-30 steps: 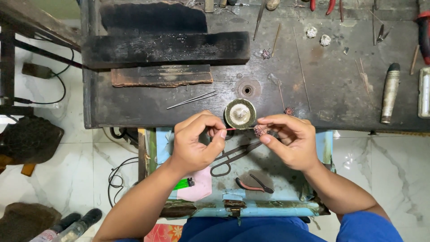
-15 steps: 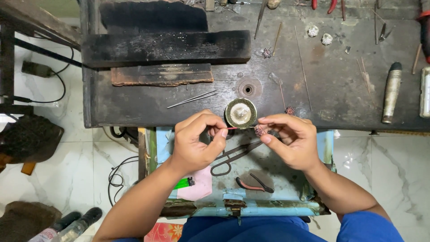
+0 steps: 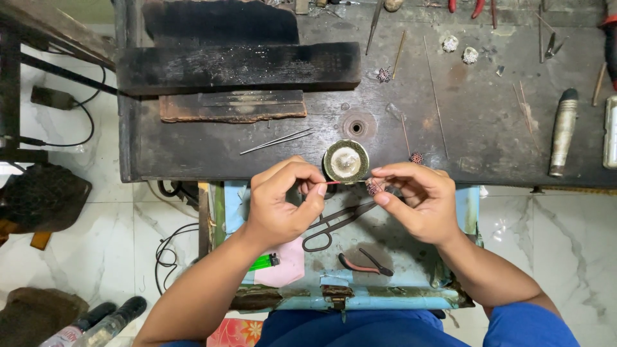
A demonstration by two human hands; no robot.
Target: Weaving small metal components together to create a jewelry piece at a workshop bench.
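Note:
My left hand (image 3: 283, 202) pinches one end of a thin reddish wire (image 3: 334, 183) between thumb and forefinger. My right hand (image 3: 418, 199) holds a small dark beaded ornament (image 3: 374, 187) at the wire's other end. Both hands hover just below the front edge of a dark wooden workbench (image 3: 488, 128), over an open blue drawer (image 3: 411, 257). A small round metal dish (image 3: 346, 160) sits on the bench edge right above the wire.
In the drawer lie large black tongs (image 3: 334, 225), red-handled pliers (image 3: 363, 263), a green lighter (image 3: 263, 262) and pink paper. On the bench are charred blocks (image 3: 238, 67), thin wires, tweezers (image 3: 276, 141), small ornaments (image 3: 416, 157) and a metal torch handle (image 3: 563, 132). Cables and bottles lie on the marble floor at left.

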